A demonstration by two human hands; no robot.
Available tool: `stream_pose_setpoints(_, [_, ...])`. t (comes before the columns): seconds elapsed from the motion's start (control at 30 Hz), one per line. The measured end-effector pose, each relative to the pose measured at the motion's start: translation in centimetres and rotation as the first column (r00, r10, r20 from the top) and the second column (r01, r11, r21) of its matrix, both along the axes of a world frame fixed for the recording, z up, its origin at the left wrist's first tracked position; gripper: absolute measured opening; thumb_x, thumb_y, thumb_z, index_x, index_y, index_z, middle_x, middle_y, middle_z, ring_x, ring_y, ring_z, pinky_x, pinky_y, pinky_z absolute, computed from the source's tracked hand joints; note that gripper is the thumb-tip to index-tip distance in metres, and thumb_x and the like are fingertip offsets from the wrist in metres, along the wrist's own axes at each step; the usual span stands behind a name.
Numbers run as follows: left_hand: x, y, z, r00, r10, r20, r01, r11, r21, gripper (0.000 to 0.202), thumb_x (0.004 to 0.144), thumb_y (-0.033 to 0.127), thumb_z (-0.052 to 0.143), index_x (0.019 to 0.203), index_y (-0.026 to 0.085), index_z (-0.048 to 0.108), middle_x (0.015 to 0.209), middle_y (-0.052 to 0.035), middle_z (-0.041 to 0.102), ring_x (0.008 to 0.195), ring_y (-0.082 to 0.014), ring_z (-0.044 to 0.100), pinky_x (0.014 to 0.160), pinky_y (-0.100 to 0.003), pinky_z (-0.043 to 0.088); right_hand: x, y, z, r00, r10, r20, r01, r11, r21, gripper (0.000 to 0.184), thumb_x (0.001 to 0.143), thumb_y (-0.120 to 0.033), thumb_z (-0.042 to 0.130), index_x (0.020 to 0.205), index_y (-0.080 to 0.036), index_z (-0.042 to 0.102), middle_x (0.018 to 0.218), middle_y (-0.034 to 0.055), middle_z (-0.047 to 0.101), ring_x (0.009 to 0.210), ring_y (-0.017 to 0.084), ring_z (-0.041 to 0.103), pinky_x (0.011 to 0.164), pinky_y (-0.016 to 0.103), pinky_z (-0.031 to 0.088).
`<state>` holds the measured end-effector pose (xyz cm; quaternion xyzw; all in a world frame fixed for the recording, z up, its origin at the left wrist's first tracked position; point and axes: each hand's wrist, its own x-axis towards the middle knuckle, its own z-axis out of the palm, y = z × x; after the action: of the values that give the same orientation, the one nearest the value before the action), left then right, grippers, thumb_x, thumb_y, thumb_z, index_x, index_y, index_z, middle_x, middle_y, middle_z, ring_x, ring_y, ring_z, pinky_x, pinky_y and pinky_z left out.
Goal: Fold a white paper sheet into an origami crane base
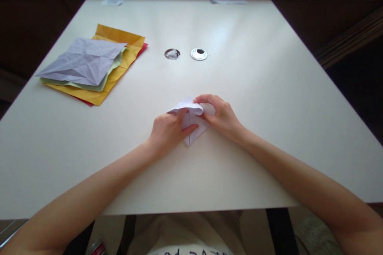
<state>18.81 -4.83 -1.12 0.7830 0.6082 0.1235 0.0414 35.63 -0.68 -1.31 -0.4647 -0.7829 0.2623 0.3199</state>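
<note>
A small piece of folded white paper [197, 130] lies on the white table near its front middle, its lower corner pointing toward me. My left hand [170, 127] is on the paper's left side, with the thumb across its face and a finger tucked under the raised upper layer. From the right, my right hand [221, 113] pinches the curled edge of that layer between thumb and fingers. A crease line runs down the paper's middle. Part of the sheet is hidden behind both hands.
Creased paper sheets lie stacked at the left: lavender [86, 59] on top, then pale green, yellow [119, 73] and red. Two round holes [199, 53] pierce the white table [269, 99] beyond my hands. Paper scraps [228, 0] lie at the far edge.
</note>
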Motion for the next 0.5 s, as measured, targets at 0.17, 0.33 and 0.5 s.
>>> stream_pose_setpoints(0.17, [-0.02, 0.03, -0.05, 0.999, -0.039, 0.011, 0.039, 0.999, 0.031, 0.031, 0.075, 0.046, 0.055, 0.089, 0.019, 0.059, 0.066, -0.0007, 0.062, 0.059, -0.0146, 0.058, 0.049, -0.022, 0.034, -0.11, 0.10, 0.03, 1.000, -0.005, 0.005, 0.005, 1.000, 0.008, 0.028, 0.069, -0.013, 0.054, 0.094, -0.025, 0.057, 0.097, -0.0007, 0.065, 0.096, 0.019, 0.055, 0.086, 0.035, 0.042])
stream_pose_setpoints(0.33, [-0.13, 0.00, -0.10, 0.995, -0.102, 0.022, 0.099, 0.989, 0.105, 0.030, 0.076, 0.045, 0.055, 0.096, 0.024, 0.062, 0.063, 0.0004, 0.063, 0.058, -0.0138, 0.057, 0.048, -0.022, 0.032, -0.13, 0.12, -0.14, 1.000, -0.007, -0.007, 0.007, 1.000, 0.024, 0.027, 0.069, -0.011, 0.053, 0.093, -0.024, 0.057, 0.095, -0.0004, 0.064, 0.094, 0.018, 0.055, 0.085, 0.034, 0.042])
stream_pose_setpoints(0.5, [-0.24, 0.00, -0.33, 0.991, -0.132, 0.005, 0.129, 0.978, 0.164, 0.025, 0.077, 0.044, 0.054, 0.089, 0.027, 0.067, 0.060, -0.0002, 0.064, 0.055, -0.0140, 0.057, 0.047, -0.023, 0.031, 0.07, 0.07, -0.27, 1.000, -0.005, -0.013, 0.005, 1.000, 0.028, 0.027, 0.071, -0.012, 0.053, 0.094, -0.024, 0.058, 0.095, -0.0001, 0.064, 0.094, 0.018, 0.056, 0.085, 0.033, 0.043])
